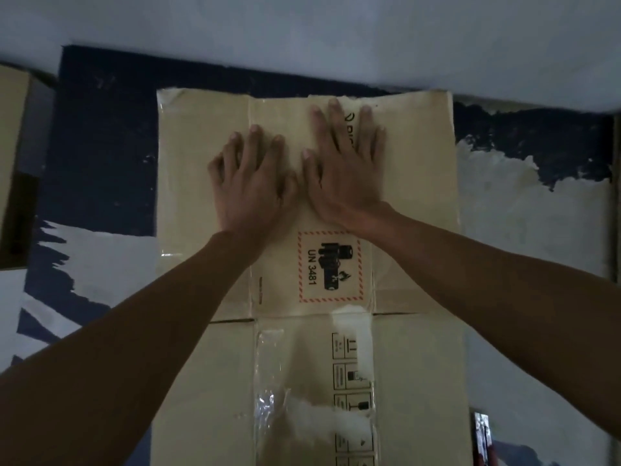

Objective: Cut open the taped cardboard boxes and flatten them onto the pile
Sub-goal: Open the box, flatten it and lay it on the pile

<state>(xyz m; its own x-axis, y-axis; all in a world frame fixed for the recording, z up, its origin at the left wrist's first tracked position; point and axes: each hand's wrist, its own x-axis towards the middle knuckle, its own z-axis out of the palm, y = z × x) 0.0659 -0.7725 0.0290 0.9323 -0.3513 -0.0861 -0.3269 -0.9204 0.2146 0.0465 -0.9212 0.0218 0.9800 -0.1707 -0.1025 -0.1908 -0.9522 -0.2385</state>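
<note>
A flattened brown cardboard box (416, 203) lies on the floor in the middle of the head view, printed with a UN 3481 battery label (331, 267). My left hand (252, 183) and my right hand (346, 166) press flat on its far half, side by side, fingers straight and spread. Nearer to me lies more flat cardboard (420, 381) with handling symbols and torn clear tape (268, 391). I cannot tell whether that is the same box or another sheet of the pile.
Another cardboard box (15, 163) stands at the left edge. A small dark object (482, 435), perhaps the cutter, lies by the cardboard's lower right side. The floor is dark blue with worn pale patches, and a pale wall runs along the top.
</note>
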